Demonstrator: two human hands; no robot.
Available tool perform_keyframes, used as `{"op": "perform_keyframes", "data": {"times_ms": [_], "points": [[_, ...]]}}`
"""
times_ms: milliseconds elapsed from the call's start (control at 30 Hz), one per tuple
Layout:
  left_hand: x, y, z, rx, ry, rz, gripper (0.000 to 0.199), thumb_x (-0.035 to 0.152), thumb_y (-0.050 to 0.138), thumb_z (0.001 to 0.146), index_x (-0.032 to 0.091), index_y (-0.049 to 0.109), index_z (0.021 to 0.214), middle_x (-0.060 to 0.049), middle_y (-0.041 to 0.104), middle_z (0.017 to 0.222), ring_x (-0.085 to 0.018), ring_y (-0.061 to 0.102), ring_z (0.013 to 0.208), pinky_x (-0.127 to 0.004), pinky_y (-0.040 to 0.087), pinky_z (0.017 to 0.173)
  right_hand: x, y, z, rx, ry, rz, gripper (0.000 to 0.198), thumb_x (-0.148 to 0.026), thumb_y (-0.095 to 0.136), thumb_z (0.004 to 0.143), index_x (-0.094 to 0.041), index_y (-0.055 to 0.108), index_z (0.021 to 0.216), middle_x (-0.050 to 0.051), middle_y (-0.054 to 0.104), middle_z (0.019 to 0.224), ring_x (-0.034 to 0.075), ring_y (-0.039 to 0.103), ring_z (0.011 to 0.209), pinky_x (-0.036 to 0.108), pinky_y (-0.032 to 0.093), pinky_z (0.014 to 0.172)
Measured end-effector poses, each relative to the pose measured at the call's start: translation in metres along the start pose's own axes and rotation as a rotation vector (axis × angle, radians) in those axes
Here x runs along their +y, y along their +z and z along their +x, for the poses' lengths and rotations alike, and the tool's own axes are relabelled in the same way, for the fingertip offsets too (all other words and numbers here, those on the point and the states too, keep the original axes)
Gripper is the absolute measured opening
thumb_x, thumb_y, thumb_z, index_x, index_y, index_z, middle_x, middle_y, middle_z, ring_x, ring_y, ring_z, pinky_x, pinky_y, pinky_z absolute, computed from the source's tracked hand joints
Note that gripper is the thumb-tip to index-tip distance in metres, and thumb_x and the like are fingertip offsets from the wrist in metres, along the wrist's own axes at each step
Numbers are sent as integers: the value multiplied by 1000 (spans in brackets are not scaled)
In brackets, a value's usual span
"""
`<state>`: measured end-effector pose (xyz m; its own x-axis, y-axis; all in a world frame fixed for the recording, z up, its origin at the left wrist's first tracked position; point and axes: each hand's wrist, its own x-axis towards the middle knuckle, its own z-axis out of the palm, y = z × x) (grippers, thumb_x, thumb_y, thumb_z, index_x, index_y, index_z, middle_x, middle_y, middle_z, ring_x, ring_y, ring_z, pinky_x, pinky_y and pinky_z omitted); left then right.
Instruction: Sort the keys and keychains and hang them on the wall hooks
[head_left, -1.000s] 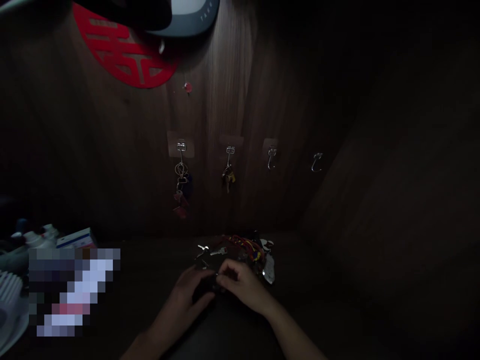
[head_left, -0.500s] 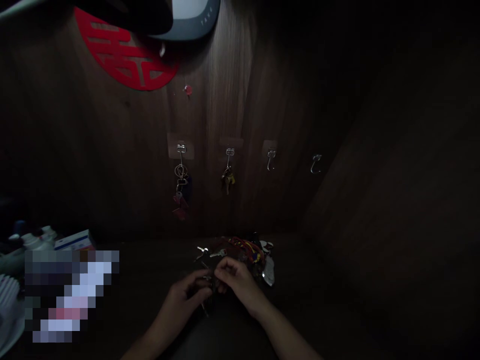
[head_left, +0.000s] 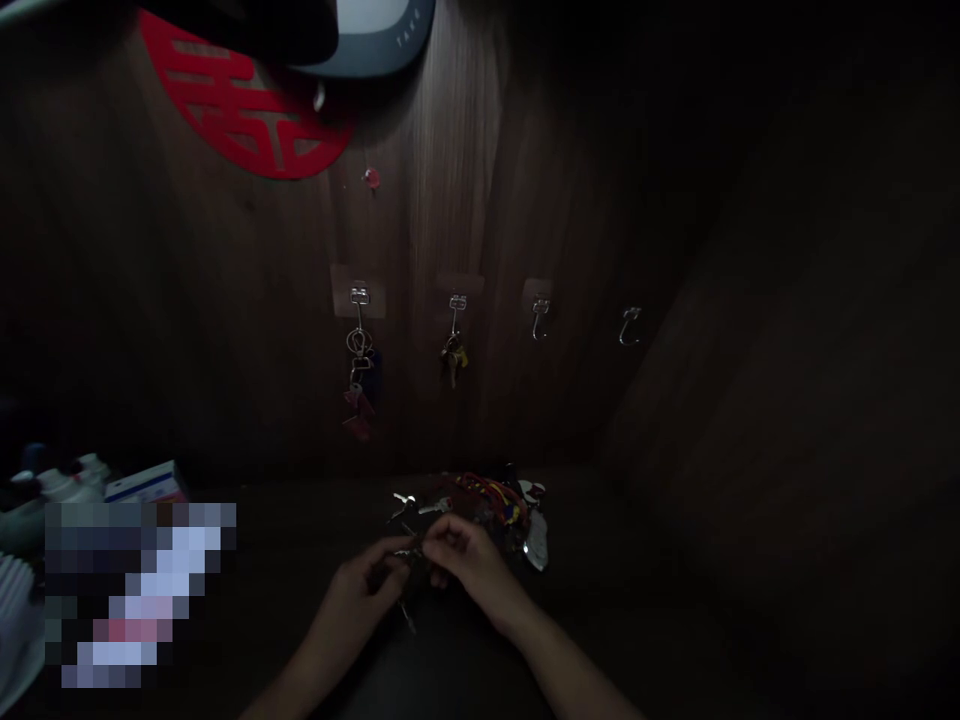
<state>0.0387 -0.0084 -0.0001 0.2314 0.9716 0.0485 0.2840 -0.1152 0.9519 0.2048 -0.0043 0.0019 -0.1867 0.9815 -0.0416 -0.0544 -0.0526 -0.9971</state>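
Low in the middle of the view, my left hand (head_left: 358, 598) and my right hand (head_left: 466, 562) meet over the dark surface. Between their fingertips is a small bunch of keys (head_left: 407, 553), one of which hangs below (head_left: 407, 618). Both hands are closed on it, though the poor light hides which parts each one pinches. Just beyond my fingers lie loose keys (head_left: 403, 500) and a further key (head_left: 436, 507). To the right of them rests a tangle of red and yellow cords (head_left: 491, 490) with a grey key fob (head_left: 536, 542) beside it.
On the dark wood wall, a hook holds a key ring with pink tags (head_left: 359, 400); a second hook carries keys (head_left: 453, 362). Two bare hooks (head_left: 540, 318) are further right. Bottles (head_left: 71, 485) and a box (head_left: 146, 483) stand at left. A cap (head_left: 382, 50) hangs above.
The fingers of my left hand have shifted slightly left and curled, and the keys between my hands show a little more. The whole view has moved slightly.
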Motion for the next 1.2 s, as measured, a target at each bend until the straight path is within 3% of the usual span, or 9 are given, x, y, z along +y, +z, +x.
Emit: {"op": "perform_keyframes", "data": {"times_ms": [167,300,600,900,1200], "points": [[-10,0,4,33,2,-26,27,32,57,72,22,67,94,0,73,76,-19,68,75,-25,51,69,4,6,0,-63,5,12,36,-37,78,56,-19,58,79,-6,54,64,8,49,54,20,38,51],[-11,0,4,30,-1,-65,28,32,59,72,23,66,97,0,75,82,-20,69,82,-27,51,77,7,8,2,-34,1,11,33,-28,79,55,-19,57,78,-7,53,64,7,46,54,19,35,51],[-3,-3,4,49,1,-115,26,31,58,73,23,67,96,1,76,83,-20,69,82,-27,52,76,6,6,4,-29,25,127,34,-34,78,57,-17,58,79,-6,57,61,9,55,54,20,40,49],[-2,-8,2,9,60,29,24,32,53,79,26,69,96,1,74,96,-20,66,91,-27,48,83,7,-5,5,-112,190,534,24,-25,73,66,-17,57,82,-2,62,61,10,60,50,18,41,46],[6,-10,5,-1,-56,-68,25,39,54,76,20,68,72,2,66,64,-17,60,67,-24,45,66,8,-11,7,-78,344,753,25,-30,70,70,-10,65,84,5,68,69,12,65,61,19,45,54]]}}
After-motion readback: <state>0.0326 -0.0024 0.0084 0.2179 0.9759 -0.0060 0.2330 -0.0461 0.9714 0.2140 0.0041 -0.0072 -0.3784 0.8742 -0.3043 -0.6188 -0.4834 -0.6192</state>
